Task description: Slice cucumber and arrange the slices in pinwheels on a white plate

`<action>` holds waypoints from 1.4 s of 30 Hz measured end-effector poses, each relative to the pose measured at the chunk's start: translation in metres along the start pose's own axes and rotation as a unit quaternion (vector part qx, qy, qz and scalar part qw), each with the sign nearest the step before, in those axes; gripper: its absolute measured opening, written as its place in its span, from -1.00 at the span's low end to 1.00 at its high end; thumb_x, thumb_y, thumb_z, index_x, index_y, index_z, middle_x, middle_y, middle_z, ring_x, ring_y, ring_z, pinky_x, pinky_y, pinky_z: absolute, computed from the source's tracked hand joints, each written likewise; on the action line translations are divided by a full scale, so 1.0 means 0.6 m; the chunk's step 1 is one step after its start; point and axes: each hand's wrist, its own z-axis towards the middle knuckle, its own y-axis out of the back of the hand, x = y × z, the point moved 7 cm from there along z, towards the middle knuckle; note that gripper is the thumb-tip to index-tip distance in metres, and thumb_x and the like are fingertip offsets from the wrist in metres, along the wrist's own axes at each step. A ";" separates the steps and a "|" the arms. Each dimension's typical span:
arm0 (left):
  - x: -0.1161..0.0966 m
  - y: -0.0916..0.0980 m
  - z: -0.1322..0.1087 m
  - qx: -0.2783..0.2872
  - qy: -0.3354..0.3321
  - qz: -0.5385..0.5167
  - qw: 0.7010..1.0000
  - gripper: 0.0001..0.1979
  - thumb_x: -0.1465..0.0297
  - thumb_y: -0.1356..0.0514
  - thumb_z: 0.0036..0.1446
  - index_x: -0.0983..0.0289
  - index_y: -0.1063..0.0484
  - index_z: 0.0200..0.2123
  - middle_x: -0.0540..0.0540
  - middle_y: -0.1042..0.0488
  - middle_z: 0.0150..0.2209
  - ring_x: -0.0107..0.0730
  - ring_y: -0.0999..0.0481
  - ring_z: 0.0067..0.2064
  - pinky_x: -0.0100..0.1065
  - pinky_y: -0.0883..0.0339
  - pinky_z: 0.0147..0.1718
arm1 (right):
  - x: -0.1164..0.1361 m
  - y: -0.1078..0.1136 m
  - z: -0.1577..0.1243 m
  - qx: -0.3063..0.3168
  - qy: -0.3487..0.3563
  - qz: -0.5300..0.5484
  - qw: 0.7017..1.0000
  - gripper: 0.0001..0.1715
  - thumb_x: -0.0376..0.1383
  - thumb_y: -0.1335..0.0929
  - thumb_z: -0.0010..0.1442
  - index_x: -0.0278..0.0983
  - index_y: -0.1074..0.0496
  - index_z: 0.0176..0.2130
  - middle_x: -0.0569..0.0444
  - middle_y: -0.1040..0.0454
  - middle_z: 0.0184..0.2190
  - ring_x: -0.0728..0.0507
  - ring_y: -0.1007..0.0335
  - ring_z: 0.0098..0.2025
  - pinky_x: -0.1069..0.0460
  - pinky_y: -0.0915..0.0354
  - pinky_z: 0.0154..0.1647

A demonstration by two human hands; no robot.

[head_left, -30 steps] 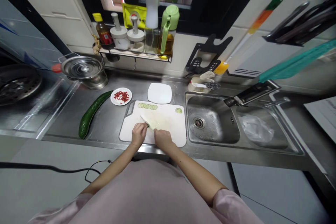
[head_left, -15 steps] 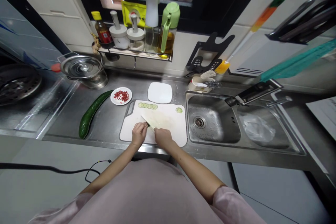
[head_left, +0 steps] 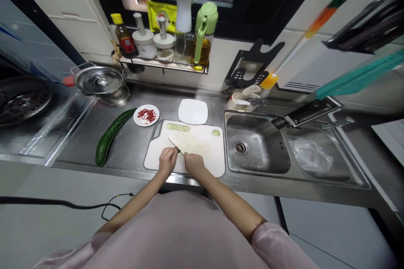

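Note:
Over the white cutting board (head_left: 208, 157), my right hand (head_left: 193, 164) is closed round the handle of a knife (head_left: 174, 143), whose blade points up and left. Beside the blade, my left hand (head_left: 168, 160) has its fingers pressed together on a small dark green piece, mostly hidden by the fingers. A row of thin pale green slices (head_left: 178, 127) lies along the board's far edge. A small pile of slices (head_left: 216, 133) sits at its far right corner.
Left of the board are a long green cucumber (head_left: 110, 134) and a plate of red pieces (head_left: 147, 115). Behind it lies a white square plate (head_left: 192, 111). A sink (head_left: 257, 145) is on the right, a lidded pot (head_left: 104, 84) at back left, and a bottle rack (head_left: 164, 64) above.
My right hand and the knife handle have shifted slightly left, and the blade looks narrower, turned more on edge. My left hand stays at nearly the same place.

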 end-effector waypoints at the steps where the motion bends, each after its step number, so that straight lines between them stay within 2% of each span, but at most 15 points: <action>1: 0.000 0.000 0.000 0.000 0.001 0.001 1.000 -0.86 0.39 -0.10 0.24 0.22 -0.46 -0.32 0.11 -0.52 -0.30 -0.33 -0.47 -0.19 -0.27 -0.37 -0.15 | 0.000 -0.001 0.000 -0.002 -0.002 0.000 1.000 -0.68 -0.43 -0.15 0.27 -0.31 -0.36 -0.06 -0.12 -0.56 -0.22 -0.15 -0.50 -0.11 0.01 -0.31 -0.16; 10: 0.001 0.003 0.001 -0.009 0.011 -0.017 1.000 -0.85 0.37 -0.10 0.23 0.22 -0.48 -0.28 0.11 -0.52 -0.30 -0.33 -0.49 -0.18 -0.25 -0.39 -0.12 | -0.013 0.004 -0.010 -0.015 -0.028 0.006 0.999 -0.64 -0.37 -0.11 0.31 -0.29 -0.38 -0.03 -0.12 -0.56 -0.23 -0.17 -0.49 -0.11 0.00 -0.29 -0.19; 14: 0.000 0.004 0.001 -0.018 0.021 -0.030 0.999 -0.85 0.36 -0.10 0.22 0.23 -0.47 -0.24 0.12 -0.52 -0.27 -0.32 -0.49 -0.17 -0.25 -0.39 -0.11 | -0.038 0.012 -0.029 -0.024 -0.062 -0.012 0.998 -0.61 -0.39 -0.11 0.31 -0.24 -0.36 0.02 -0.10 -0.55 -0.25 -0.14 -0.48 -0.14 0.02 -0.24 -0.19; 17: -0.002 0.006 -0.001 -0.026 0.032 -0.032 0.999 -0.83 0.36 -0.09 0.22 0.23 -0.46 -0.20 0.13 -0.51 -0.24 -0.30 -0.48 -0.13 -0.23 -0.38 -0.07 | -0.060 0.024 -0.044 -0.051 -0.089 -0.036 0.994 -0.58 -0.43 -0.11 0.30 -0.18 -0.33 0.05 -0.07 -0.54 -0.24 -0.13 -0.47 -0.15 0.01 -0.19 -0.19; 20: -0.002 0.010 -0.003 -0.032 0.048 -0.025 0.998 -0.80 0.34 -0.09 0.22 0.23 -0.44 -0.15 0.14 -0.49 -0.20 -0.28 -0.47 -0.11 -0.22 -0.36 -0.06 | -0.079 0.035 -0.055 -0.084 -0.113 -0.051 0.989 -0.62 -0.37 -0.15 0.32 -0.18 -0.31 0.07 -0.08 -0.52 -0.20 -0.16 -0.43 -0.13 -0.01 -0.15 -0.17; 24: 0.002 0.029 0.000 -0.077 0.095 -0.003 0.992 -0.75 0.31 -0.08 0.22 0.25 -0.41 -0.09 0.18 -0.46 -0.17 -0.25 -0.44 -0.11 -0.20 -0.34 -0.06 | -0.099 0.042 -0.068 -0.125 -0.133 -0.055 0.982 -0.52 -0.31 -0.25 0.26 -0.22 -0.24 0.17 -0.11 -0.49 -0.14 -0.19 -0.36 -0.08 -0.03 -0.11 -0.12; 27: -0.004 0.048 0.020 -0.109 0.117 0.019 0.987 -0.72 0.30 -0.08 0.22 0.25 -0.40 -0.04 0.19 -0.44 -0.13 -0.21 -0.41 -0.06 -0.17 -0.28 -0.01 | -0.106 0.043 -0.076 -0.148 -0.126 -0.061 0.979 -0.46 -0.30 -0.29 0.23 -0.24 -0.23 0.20 -0.11 -0.47 -0.13 -0.21 -0.32 -0.06 -0.04 -0.07 -0.10; 28: -0.010 0.049 0.032 -0.101 0.113 0.024 0.988 -0.71 0.30 -0.08 0.22 0.24 -0.40 -0.04 0.19 -0.44 -0.11 -0.20 -0.39 -0.03 -0.16 -0.26 0.02 | -0.107 0.043 -0.078 -0.152 -0.122 -0.062 0.979 -0.44 -0.30 -0.30 0.23 -0.24 -0.23 0.21 -0.11 -0.47 -0.13 -0.21 -0.31 -0.06 -0.05 -0.07 -0.10; 30: -0.027 0.041 0.060 -0.045 0.088 0.035 0.994 -0.72 0.28 -0.10 0.20 0.21 -0.44 -0.06 0.17 -0.44 -0.10 -0.18 -0.38 0.00 -0.14 -0.23 0.04 | -0.110 0.044 -0.081 -0.158 -0.111 -0.065 0.979 -0.41 -0.29 -0.31 0.22 -0.25 -0.22 0.22 -0.13 -0.46 -0.13 -0.22 -0.29 -0.07 -0.05 -0.05 -0.10; 34: -0.064 -0.004 0.107 0.132 0.031 0.054 0.989 -0.76 0.25 -0.15 0.17 0.12 -0.52 -0.12 0.12 -0.49 -0.13 -0.16 -0.40 -0.02 -0.11 -0.19 0.05 | -0.111 0.049 -0.087 -0.157 -0.087 -0.066 0.982 -0.43 -0.32 -0.26 0.26 -0.26 -0.21 0.24 -0.15 -0.45 -0.13 -0.23 -0.26 -0.07 -0.06 -0.04 -0.09; 37: -0.083 -0.037 0.120 0.234 0.002 0.051 0.971 -0.79 0.25 -0.18 0.15 0.11 -0.55 -0.19 0.11 -0.51 -0.15 -0.16 -0.40 -0.02 -0.10 -0.16 0.06 | -0.113 0.050 -0.091 -0.144 -0.077 -0.062 0.985 -0.46 -0.33 -0.22 0.28 -0.26 -0.21 0.24 -0.15 -0.45 -0.13 -0.23 -0.25 -0.07 -0.07 -0.04 -0.08; 39: -0.092 -0.053 0.121 0.276 -0.009 0.038 0.960 -0.83 0.27 -0.20 0.12 0.13 -0.56 -0.25 0.11 -0.52 -0.17 -0.17 -0.41 -0.05 -0.13 -0.19 0.04 | -0.116 0.049 -0.094 -0.136 -0.073 -0.058 0.986 -0.47 -0.32 -0.21 0.29 -0.26 -0.21 0.24 -0.16 -0.44 -0.13 -0.23 -0.24 -0.07 -0.07 -0.04 -0.08; 42: -0.098 -0.069 0.122 0.291 -0.011 0.015 0.957 -0.89 0.32 -0.25 0.05 0.17 -0.55 -0.33 0.10 -0.52 -0.24 -0.20 -0.44 -0.10 -0.20 -0.25 -0.04 | -0.125 0.044 -0.101 -0.130 -0.079 -0.055 0.987 -0.48 -0.32 -0.22 0.29 -0.26 -0.21 0.23 -0.16 -0.45 -0.13 -0.22 -0.25 -0.06 -0.06 -0.04 -0.08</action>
